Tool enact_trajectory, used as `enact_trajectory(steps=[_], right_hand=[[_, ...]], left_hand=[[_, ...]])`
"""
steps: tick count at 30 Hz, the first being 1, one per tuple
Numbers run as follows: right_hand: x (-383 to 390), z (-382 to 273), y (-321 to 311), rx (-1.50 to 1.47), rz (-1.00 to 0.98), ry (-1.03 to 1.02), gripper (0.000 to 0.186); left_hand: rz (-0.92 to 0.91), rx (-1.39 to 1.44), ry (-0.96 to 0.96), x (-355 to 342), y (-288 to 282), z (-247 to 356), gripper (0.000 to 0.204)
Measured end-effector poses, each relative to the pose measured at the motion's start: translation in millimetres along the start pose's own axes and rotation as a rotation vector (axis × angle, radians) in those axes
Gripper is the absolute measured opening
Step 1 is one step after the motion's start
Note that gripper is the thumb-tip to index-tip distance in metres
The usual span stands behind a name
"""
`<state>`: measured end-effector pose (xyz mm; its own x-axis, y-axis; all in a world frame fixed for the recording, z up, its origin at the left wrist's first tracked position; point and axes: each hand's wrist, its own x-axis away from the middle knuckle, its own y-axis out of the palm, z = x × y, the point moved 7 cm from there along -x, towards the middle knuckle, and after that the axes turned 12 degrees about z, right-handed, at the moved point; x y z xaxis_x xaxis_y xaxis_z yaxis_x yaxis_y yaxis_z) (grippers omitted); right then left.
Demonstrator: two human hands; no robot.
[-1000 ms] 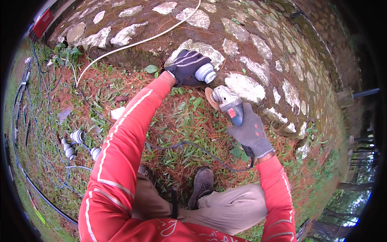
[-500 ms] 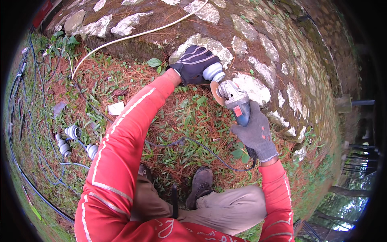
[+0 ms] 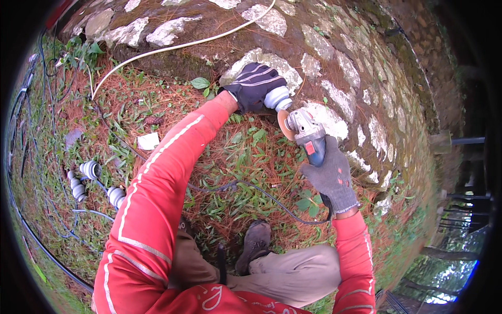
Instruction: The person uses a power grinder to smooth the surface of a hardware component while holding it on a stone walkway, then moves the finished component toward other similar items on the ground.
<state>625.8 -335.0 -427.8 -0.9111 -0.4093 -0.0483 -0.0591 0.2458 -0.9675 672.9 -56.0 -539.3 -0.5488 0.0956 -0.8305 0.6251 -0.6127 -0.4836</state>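
Observation:
My left hand point(image 3: 257, 85), in a dark striped glove, grips a grey plastic pipe piece point(image 3: 277, 98) in front of the stone wall point(image 3: 334, 68). My right hand point(image 3: 330, 175), in a grey glove, holds a blue and grey angle grinder point(image 3: 307, 135) by its body. The grinder's brown disc point(image 3: 285, 124) sits right at the pipe's end. A black power cord point(image 3: 261, 191) runs from the grinder across the grass. Both my sleeves are red with white stripes.
A white cable point(image 3: 172, 47) lies along the wall's foot. Several grey pipe fittings point(image 3: 90, 170) and thin black cables point(image 3: 31, 230) lie on the grass at left. A pale scrap point(image 3: 148, 141) rests on pine needles. My shoe point(image 3: 255, 245) is below.
Both hands have risen toward the wall and the grinder's disc has come closer to the pipe end held in my left hand.

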Motion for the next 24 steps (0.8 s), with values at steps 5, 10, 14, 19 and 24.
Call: enact_trajectory(steps=[5, 10, 14, 19, 24], right_hand=[[6, 4, -11, 0.006, 0.012, -0.025, 0.066], [6, 8, -12, -0.071, 0.001, 0.010, 0.073], [5, 5, -10, -0.058, 0.003, -0.037, 0.074], [3, -5, -10, -0.067, 0.004, -0.068, 0.071], [1, -7, -9, -0.043, -0.020, -0.041, 0.071]], left_hand=[[0.061, 0.092, -0.048, -4, -4, -6, 0.057], [-0.041, 0.050, 0.020, -5, 0, -3, 0.056], [0.003, 0.031, 0.047, -4, -4, 3, 0.052], [0.012, 0.012, 0.045, -2, -6, 5, 0.051], [0.010, 0.016, 0.044, 3, -9, 6, 0.051]])
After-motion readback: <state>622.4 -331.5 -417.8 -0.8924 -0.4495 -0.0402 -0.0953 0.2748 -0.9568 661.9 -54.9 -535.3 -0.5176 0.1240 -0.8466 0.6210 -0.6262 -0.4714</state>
